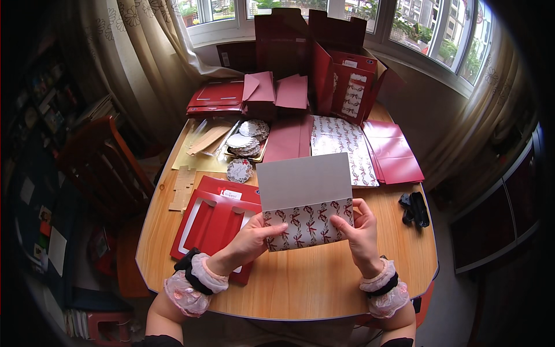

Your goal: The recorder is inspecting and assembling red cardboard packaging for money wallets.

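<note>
Above the near part of the table I hold a folded card (308,225) in both hands. Its lower panel has red bows and green sprigs on white, and its upper panel is plain pale grey. My left hand (252,238) grips the lower left edge, thumb on the patterned front. My right hand (356,231) pinches the right edge the same way, thumb in front and fingers behind. Beneath and left of my left hand lie flat red box pieces (211,222) with a white-edged cutout. Both wrists wear gathered cuffs.
Behind the card lie dark pink sheets (287,139), patterned sheets (341,141) and red cards (394,151). Round scalloped tags (245,141) are piled at left, near a brown cardboard strip (184,188). Tall red boxes (350,81) stand at the back. A black object (414,209) sits by the right edge.
</note>
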A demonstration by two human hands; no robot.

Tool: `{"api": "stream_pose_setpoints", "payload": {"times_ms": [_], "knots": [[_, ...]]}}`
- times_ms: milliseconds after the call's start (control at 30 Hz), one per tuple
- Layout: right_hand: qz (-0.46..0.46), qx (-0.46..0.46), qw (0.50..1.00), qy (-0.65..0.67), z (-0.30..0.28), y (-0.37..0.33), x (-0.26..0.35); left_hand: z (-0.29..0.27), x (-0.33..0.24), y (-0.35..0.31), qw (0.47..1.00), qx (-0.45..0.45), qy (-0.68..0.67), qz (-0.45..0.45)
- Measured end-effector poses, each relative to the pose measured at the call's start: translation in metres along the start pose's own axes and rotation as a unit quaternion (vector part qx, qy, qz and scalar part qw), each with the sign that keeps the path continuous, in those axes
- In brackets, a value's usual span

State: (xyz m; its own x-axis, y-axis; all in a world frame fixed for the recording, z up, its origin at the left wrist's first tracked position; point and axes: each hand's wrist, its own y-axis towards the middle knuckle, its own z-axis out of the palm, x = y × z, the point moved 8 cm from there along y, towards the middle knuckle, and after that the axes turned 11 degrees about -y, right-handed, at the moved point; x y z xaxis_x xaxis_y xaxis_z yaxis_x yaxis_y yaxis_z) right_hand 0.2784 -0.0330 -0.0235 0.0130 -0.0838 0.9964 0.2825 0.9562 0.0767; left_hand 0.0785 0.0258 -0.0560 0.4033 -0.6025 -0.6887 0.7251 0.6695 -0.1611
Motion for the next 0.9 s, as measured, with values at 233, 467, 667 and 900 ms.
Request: {"api": "stream_pose_setpoints", "payload": {"times_ms": [233, 467, 667, 900], "knots": [[0.003, -0.002, 1.000, 0.009, 0.003, -0.001, 0.001, -0.001, -0.001, 0.002, 1.000, -0.023, 0.003, 0.019], [0.020, 0.001, 1.000, 0.017, 0.000, -0.001, -0.006, 0.001, -0.002, 0.002, 1.000, -0.019, 0.002, 0.018], [0.023, -0.016, 0.999, 0.028, 0.000, -0.001, -0.007, -0.002, -0.001, 0.002, 1.000, -0.020, -0.017, 0.009], [0.002, -0.019, 1.000, 0.019, -0.002, -0.001, -0.005, -0.002, -0.007, 0.001, 0.986, -0.011, 0.159, 0.056]]}}
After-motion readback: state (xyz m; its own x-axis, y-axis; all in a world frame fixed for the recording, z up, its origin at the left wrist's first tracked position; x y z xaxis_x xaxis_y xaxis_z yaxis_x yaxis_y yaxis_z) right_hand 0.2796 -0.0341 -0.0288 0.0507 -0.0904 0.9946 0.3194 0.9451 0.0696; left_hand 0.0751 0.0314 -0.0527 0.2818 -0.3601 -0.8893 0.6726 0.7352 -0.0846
